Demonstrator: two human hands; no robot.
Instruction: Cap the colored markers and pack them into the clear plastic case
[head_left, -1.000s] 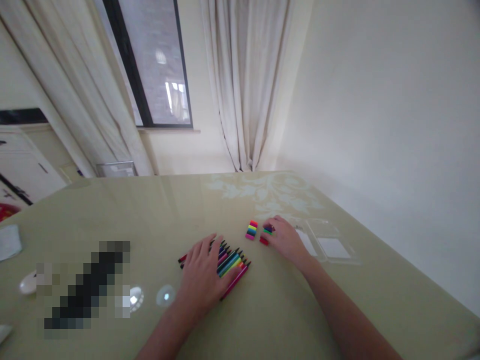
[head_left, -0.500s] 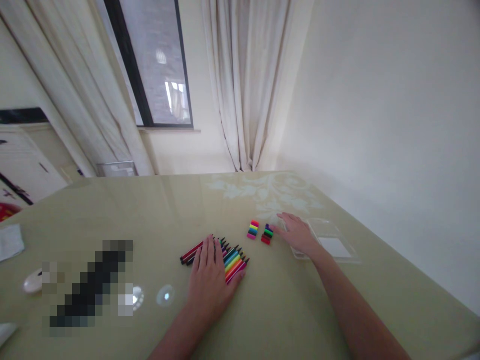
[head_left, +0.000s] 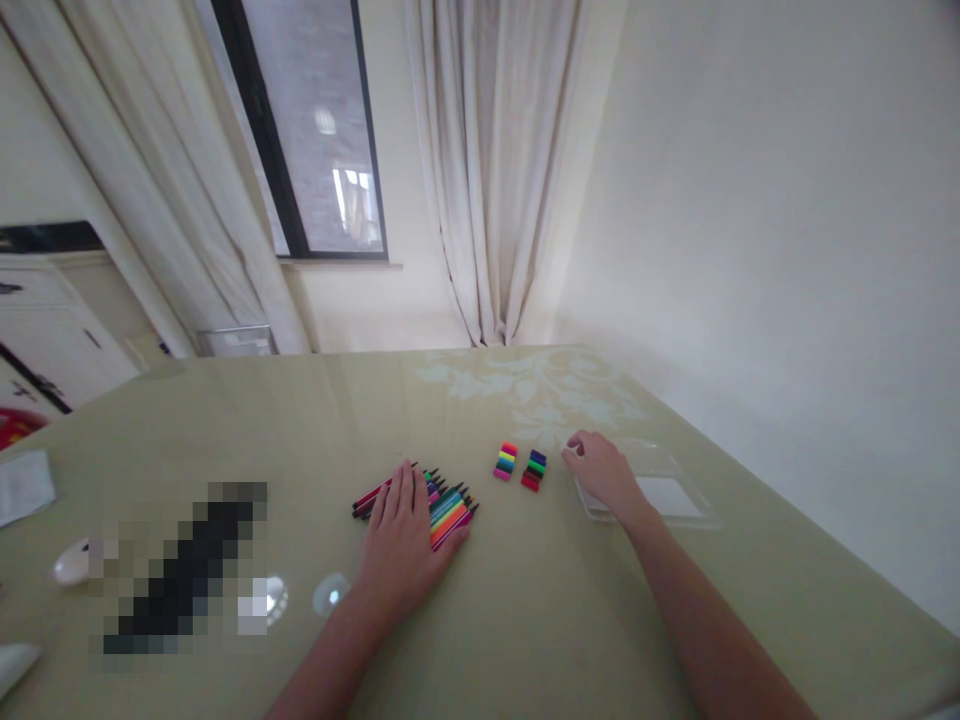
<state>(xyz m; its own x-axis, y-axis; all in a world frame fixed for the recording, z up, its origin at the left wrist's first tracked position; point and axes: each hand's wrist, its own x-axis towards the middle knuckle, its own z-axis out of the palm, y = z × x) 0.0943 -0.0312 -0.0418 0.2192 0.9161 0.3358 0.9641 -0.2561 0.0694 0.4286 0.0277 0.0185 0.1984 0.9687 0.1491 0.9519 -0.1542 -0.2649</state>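
My left hand (head_left: 401,545) lies flat, fingers stretched out, on a row of coloured marker pens (head_left: 447,507) on the glossy olive table (head_left: 525,620). Two small stacks of coloured pen caps stand beyond the pens: one (head_left: 505,461) pink, yellow and green, the other (head_left: 534,469) blue, green and red. My right hand (head_left: 602,472) rests to the right of the caps, fingers curled, over the left edge of a clear plastic case (head_left: 660,492). I see nothing in it.
At the table's left sit a blurred dark object (head_left: 180,575), a white oval thing (head_left: 71,563) and a paper (head_left: 26,485). Curtains (head_left: 487,170) and a window (head_left: 307,130) stand behind the table; a bare wall is at the right.
My right hand has left the red-and-blue cap stack and moved right onto the clear case. My left hand has pushed the pens closer together and slid slightly left.
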